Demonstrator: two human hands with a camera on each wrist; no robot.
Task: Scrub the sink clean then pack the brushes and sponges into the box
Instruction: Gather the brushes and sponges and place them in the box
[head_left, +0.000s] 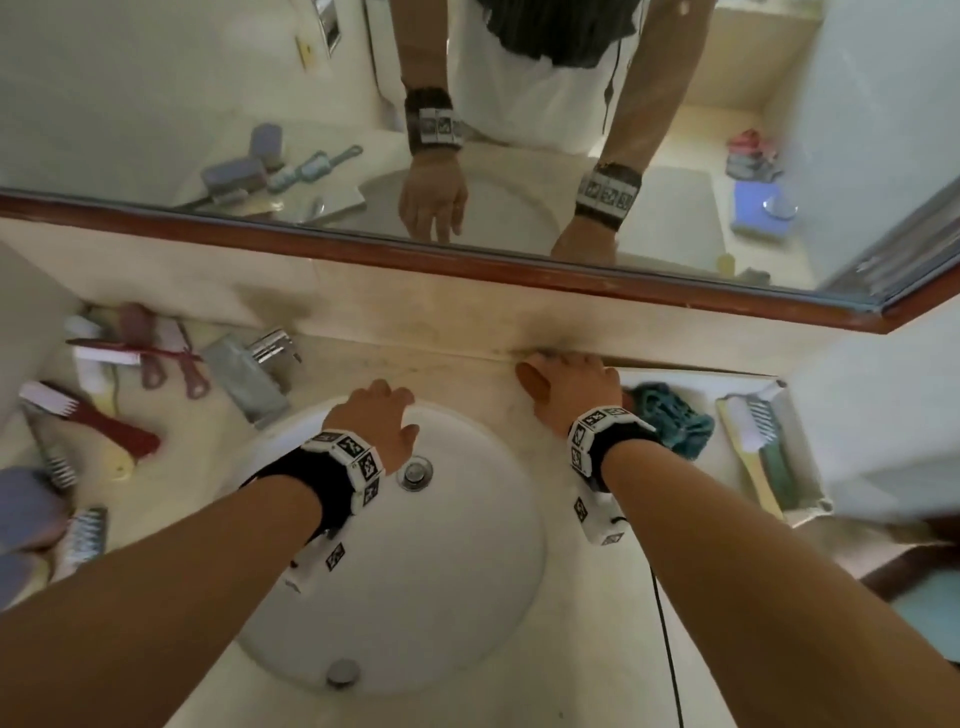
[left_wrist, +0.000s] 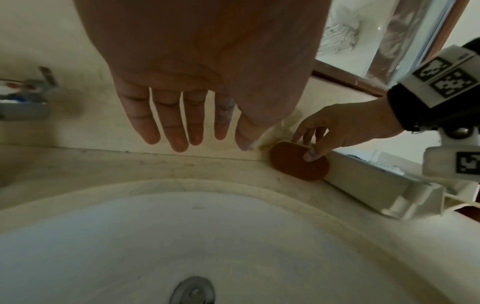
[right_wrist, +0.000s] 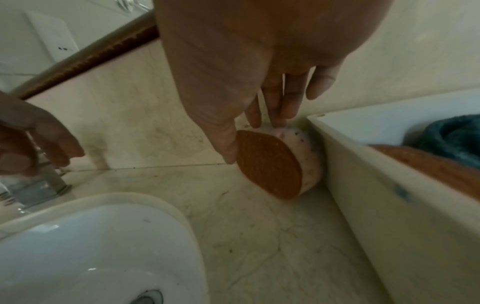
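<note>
One oval sponge (right_wrist: 270, 166), ribbed orange face, we pinch in our right hand (right_wrist: 259, 67); our left hand (left_wrist: 197, 67) hangs open over one round white sink (left_wrist: 182, 236).

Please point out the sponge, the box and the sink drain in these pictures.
sponge (right_wrist: 270, 166): right wrist view, on its orange face.
box (right_wrist: 369, 185): right wrist view, on its near outer wall.
drain (head_left: 414, 473): head view, on its metal stopper.

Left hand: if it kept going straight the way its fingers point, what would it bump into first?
Probably the tiled wall behind the sink. The left hand hangs open over the back rim, fingers pointing at it, with nothing between; depth is hard to judge.
</note>
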